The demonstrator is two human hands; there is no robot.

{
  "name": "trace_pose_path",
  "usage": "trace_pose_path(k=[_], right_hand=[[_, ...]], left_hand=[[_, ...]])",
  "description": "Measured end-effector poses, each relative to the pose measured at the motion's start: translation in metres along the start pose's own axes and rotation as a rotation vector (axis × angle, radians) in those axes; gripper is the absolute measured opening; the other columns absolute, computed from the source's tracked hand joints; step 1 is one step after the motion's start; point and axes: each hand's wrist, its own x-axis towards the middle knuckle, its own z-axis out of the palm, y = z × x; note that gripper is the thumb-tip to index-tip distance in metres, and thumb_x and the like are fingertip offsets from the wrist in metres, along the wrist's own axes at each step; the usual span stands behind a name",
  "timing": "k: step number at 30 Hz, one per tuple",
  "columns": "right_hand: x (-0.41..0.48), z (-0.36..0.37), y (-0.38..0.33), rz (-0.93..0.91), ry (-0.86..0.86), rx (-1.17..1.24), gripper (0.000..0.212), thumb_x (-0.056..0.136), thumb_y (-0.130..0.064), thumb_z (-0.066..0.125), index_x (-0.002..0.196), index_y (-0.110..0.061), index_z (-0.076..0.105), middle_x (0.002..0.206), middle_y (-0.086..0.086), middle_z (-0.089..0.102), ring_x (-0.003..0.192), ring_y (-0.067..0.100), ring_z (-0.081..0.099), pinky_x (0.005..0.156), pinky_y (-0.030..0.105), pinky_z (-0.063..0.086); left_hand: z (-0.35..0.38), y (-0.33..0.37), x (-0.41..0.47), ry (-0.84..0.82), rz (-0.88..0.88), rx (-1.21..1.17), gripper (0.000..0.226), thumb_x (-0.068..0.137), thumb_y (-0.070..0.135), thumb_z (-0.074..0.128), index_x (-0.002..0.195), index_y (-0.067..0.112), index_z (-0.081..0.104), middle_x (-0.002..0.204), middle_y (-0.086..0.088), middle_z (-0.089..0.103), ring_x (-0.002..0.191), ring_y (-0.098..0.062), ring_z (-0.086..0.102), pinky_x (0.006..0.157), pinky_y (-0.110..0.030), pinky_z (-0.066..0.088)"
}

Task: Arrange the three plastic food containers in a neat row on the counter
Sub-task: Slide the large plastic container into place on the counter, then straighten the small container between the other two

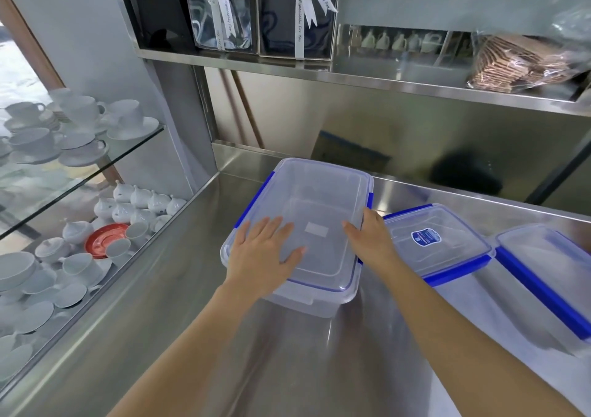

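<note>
Steel counter (319,352) carried all three tubs. Big tub (315,211) sat centre frame, skewed. Left hand (262,256) lay flat, fingers spread, on lid; right hand (372,240) cupped right edge, likely to square it. Labelled tub (438,244) just right, third tub (550,276) at right edge.

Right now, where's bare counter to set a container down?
Free: the counter strip nearest the person, between the forearms, and behind the middle container toward the back wall. Crowded: right side, where the middle and right container crowd the large container.
</note>
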Motion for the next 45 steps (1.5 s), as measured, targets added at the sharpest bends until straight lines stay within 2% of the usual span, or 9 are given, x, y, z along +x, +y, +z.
trace_pose_path(k=[6,10,15,21,27,32,39,42,45], right_hand=[[-0.011,-0.018,0.005,0.009,0.037,0.002,0.045,0.09,-0.03,0.052,0.131,-0.016,0.041,0.141,0.008,0.044,0.123,0.027,0.049,0.1,0.043,0.044],[-0.018,-0.045,0.018,0.026,0.173,-0.051,0.046,0.092,-0.025,0.048,0.134,-0.009,0.042,0.139,0.012,0.046,0.123,0.028,0.048,0.098,0.037,0.042],[-0.028,-0.084,0.046,0.154,0.334,-0.012,0.034,0.093,-0.021,0.046,0.122,-0.004,0.048,0.121,0.016,0.058,0.109,0.034,0.057,0.08,0.033,0.04],[-0.049,-0.104,0.08,0.326,0.308,-0.036,0.059,0.089,-0.042,0.049,0.135,-0.011,0.031,0.124,0.017,0.06,0.111,0.038,0.057,0.088,0.042,0.045],[-0.05,-0.097,0.097,0.36,0.194,0.182,0.087,0.08,-0.048,0.06,0.146,-0.024,0.008,0.134,0.01,0.052,0.113,0.036,0.055,0.09,0.055,0.051],[-0.043,-0.092,0.109,0.264,0.145,0.303,0.085,0.082,-0.039,0.063,0.146,-0.026,0.008,0.127,-0.001,0.052,0.102,0.022,0.054,0.091,0.052,0.052],[-0.034,-0.1,0.126,0.185,0.127,0.294,0.073,0.085,-0.025,0.063,0.143,-0.024,0.018,0.131,-0.001,0.055,0.113,0.019,0.056,0.09,0.035,0.052],[-0.034,-0.116,0.133,0.155,0.093,0.359,0.057,0.084,-0.014,0.063,0.125,-0.038,0.031,0.105,-0.018,0.058,0.097,0.006,0.057,0.075,0.018,0.047],[-0.03,-0.133,0.139,0.203,0.078,0.435,0.055,0.082,-0.009,0.063,0.116,-0.044,0.037,0.093,-0.024,0.056,0.086,0.0,0.054,0.074,0.029,0.048]], left_hand=[[-0.008,0.008,0.002,-0.067,-0.029,0.036,0.058,0.09,0.057,0.031,0.14,0.028,0.034,0.153,0.003,0.032,0.143,-0.018,0.024,0.121,-0.041,0.01],[-0.017,0.044,0.007,0.05,0.008,-0.018,0.047,0.092,0.043,0.042,0.131,0.018,0.048,0.14,-0.001,0.05,0.13,-0.02,0.043,0.115,-0.035,0.023],[-0.013,0.12,0.014,0.119,0.182,-0.298,0.035,0.092,0.03,0.045,0.121,0.014,0.055,0.123,-0.007,0.062,0.113,-0.028,0.055,0.099,-0.036,0.041],[0.022,0.189,0.031,0.014,0.142,-0.694,0.032,0.09,0.02,0.053,0.122,0.014,0.053,0.128,-0.004,0.055,0.117,-0.022,0.052,0.094,-0.031,0.042],[0.065,0.196,0.058,-0.156,0.032,-0.285,0.063,0.093,0.033,0.048,0.145,0.015,0.017,0.156,-0.007,0.022,0.143,-0.027,0.022,0.115,-0.04,0.024],[0.084,0.189,0.071,-0.178,-0.06,-0.198,0.07,0.091,0.046,0.046,0.146,0.02,0.011,0.157,-0.009,0.018,0.145,-0.031,0.017,0.116,-0.044,0.022],[0.088,0.192,0.072,-0.173,-0.026,-0.083,0.064,0.091,0.052,0.037,0.145,0.023,0.019,0.153,-0.01,0.025,0.14,-0.034,0.022,0.115,-0.047,0.024],[0.083,0.198,0.066,-0.169,0.003,-0.046,0.06,0.09,0.054,0.038,0.141,0.025,0.027,0.146,-0.011,0.033,0.134,-0.032,0.031,0.111,-0.046,0.03],[0.08,0.204,0.063,-0.159,0.023,-0.06,0.056,0.089,0.053,0.042,0.137,0.025,0.035,0.141,-0.011,0.039,0.129,-0.03,0.035,0.107,-0.043,0.037]])
